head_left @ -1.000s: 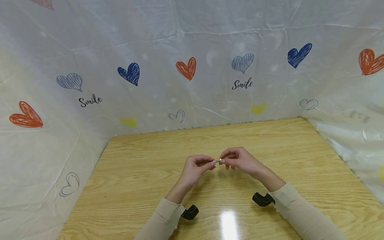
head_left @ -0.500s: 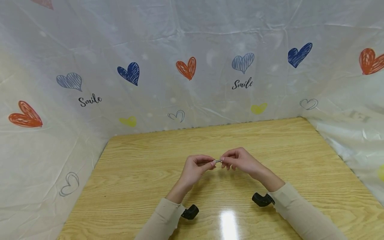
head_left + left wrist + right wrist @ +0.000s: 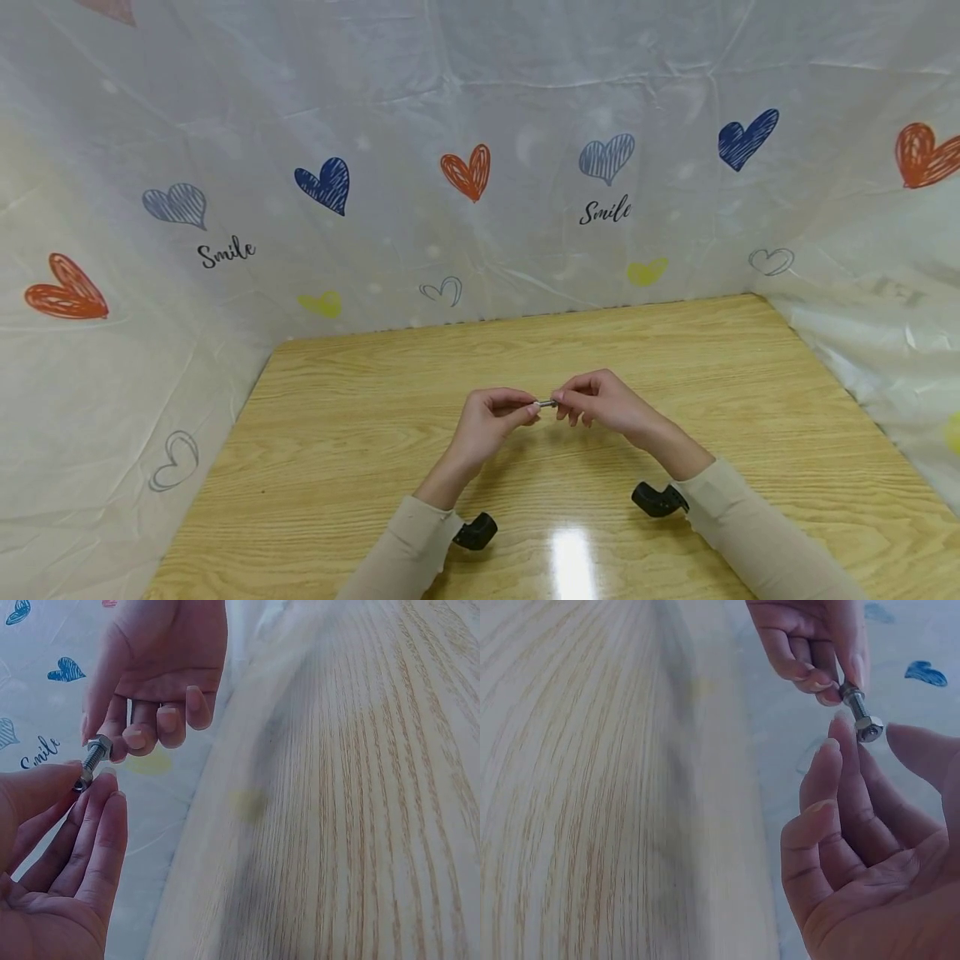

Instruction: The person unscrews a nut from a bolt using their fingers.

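Observation:
Over the middle of the table, my left hand (image 3: pixel 480 425) pinches the head end of a small metal bolt (image 3: pixel 93 759) between thumb and fingers. A hex nut (image 3: pixel 868 729) sits on the threaded end, where the bolt's tip shows in the nut's hole in the right wrist view. My right hand (image 3: pixel 609 405) has its thumb and index finger at either side of the nut, with the thumb tip right by its edge. The other fingers of that hand curl loosely below. Threads show between the left fingertips and the nut. The bolt's head is partly hidden by the left fingers.
A wood-grain table (image 3: pixel 360 433) lies beneath both hands. White sheeting (image 3: pixel 525 108) printed with hearts and "Smile" surrounds its back and sides. Black wrist devices stick out from the left cuff (image 3: pixel 477 531) and the right cuff (image 3: pixel 657 500).
The right fingertips have shifted slightly to the right at the nut, and the thumb has changed place a little. The left hand stays still with the bolt.

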The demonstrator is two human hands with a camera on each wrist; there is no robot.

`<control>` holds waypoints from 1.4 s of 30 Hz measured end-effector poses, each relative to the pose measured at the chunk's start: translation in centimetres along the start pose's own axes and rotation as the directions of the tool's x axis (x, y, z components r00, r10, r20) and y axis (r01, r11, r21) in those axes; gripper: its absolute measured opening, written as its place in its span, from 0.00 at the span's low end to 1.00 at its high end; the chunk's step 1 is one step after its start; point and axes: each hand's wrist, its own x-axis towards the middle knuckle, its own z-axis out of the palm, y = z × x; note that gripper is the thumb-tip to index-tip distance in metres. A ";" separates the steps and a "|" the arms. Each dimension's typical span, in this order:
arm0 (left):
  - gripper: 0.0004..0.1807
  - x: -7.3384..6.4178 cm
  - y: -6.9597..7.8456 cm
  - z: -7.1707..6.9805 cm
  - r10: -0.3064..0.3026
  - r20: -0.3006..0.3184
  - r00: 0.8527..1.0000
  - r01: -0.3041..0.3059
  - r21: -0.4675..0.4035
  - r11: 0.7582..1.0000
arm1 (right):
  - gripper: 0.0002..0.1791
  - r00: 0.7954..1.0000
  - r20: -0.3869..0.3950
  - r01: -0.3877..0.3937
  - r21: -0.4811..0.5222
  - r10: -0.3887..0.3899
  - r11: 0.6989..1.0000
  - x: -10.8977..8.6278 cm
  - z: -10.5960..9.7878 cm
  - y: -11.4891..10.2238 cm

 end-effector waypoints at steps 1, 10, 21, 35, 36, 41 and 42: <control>0.10 0.0 0.0 0.0 -0.002 -0.001 1.000 0.002 0.001 1.000 | 0.19 1.000 0.003 -0.001 0.003 0.001 1.000 0.0 0.0 0.0; 0.09 0.0 0.0 0.0 -0.010 -0.001 1.000 0.010 -0.019 1.000 | 0.14 1.000 0.019 0.013 0.050 -0.014 0.999 -0.1 -0.1 -0.1; 0.09 0.1 -0.1 0.0 0.001 0.008 1.000 -0.001 -0.012 1.000 | 0.15 1.000 0.019 -0.009 0.004 0.009 1.000 0.2 0.1 0.0; 0.09 0.1 -0.2 0.0 -0.004 0.007 1.000 0.004 -0.013 1.000 | 0.19 1.000 0.020 0.000 0.032 -0.001 0.999 0.1 0.2 0.0; 0.09 0.1 -0.2 0.0 -0.004 0.008 1.000 0.004 -0.012 1.000 | 0.19 1.000 0.017 -0.007 0.028 0.006 1.000 0.2 0.2 0.0; 0.09 0.1 -0.1 0.0 -0.005 0.005 1.000 0.005 -0.007 1.000 | 0.17 1.000 0.022 -0.007 0.017 0.007 1.000 0.2 0.2 0.0; 0.09 0.1 -0.1 0.0 -0.007 0.004 1.000 0.007 -0.008 1.000 | 0.16 1.000 0.025 -0.001 0.022 0.000 1.000 0.2 0.2 0.0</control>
